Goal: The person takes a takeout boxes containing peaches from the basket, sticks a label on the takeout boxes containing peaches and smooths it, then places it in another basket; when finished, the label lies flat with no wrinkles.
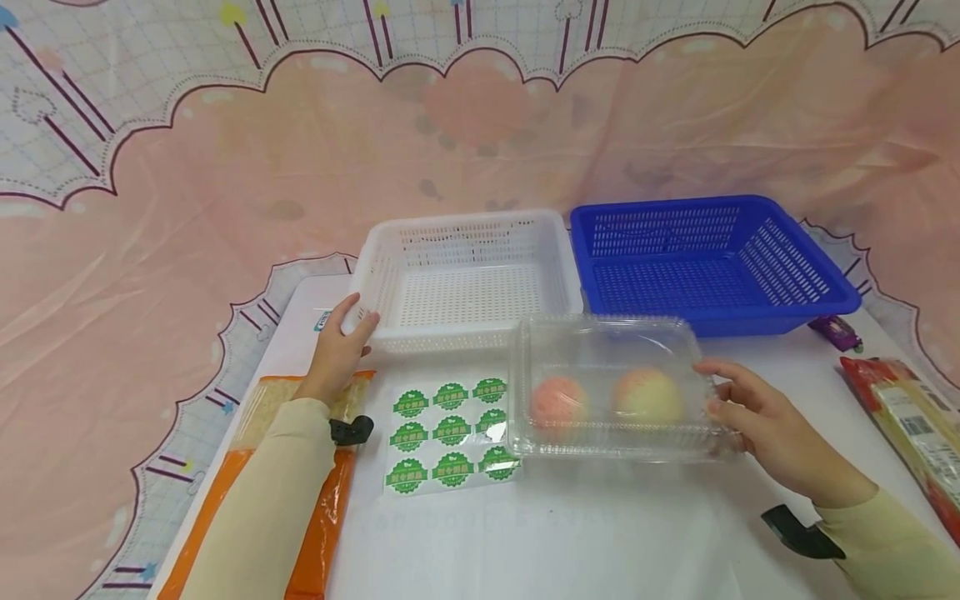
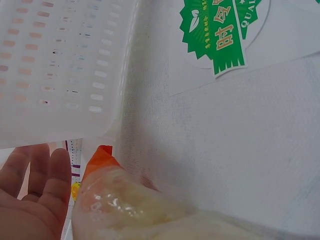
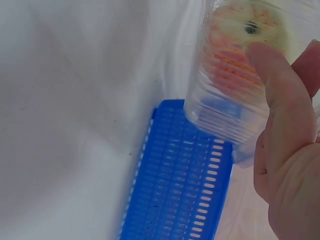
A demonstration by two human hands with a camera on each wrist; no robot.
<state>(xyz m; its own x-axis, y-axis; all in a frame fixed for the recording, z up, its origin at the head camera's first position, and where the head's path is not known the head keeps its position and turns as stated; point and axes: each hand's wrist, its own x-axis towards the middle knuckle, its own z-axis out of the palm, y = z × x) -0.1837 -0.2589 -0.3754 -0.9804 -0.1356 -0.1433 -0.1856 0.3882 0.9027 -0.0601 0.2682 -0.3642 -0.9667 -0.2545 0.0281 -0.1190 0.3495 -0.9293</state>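
My right hand (image 1: 780,429) grips the right end of a clear plastic clamshell box (image 1: 600,346), held above the table's front half. Inside lie two round, peach-like fruits, a pinker one (image 1: 558,402) on the left and a paler yellow-pink one (image 1: 648,396) on the right. In the right wrist view, the thumb and fingers (image 3: 280,75) lie against the box wall beside one fruit. At the front left corner of a white slotted basket (image 1: 472,335), my left hand (image 1: 337,350) rests with fingers spread, their tips at the rim.
A blue basket (image 1: 720,321) stands right of the white one. Below the white basket lies a sheet of green round stickers (image 1: 452,431). An orange-edged bag (image 1: 326,517) is under my left forearm. At right are a red-and-yellow packet (image 1: 911,417) and a small purple item (image 1: 836,332).
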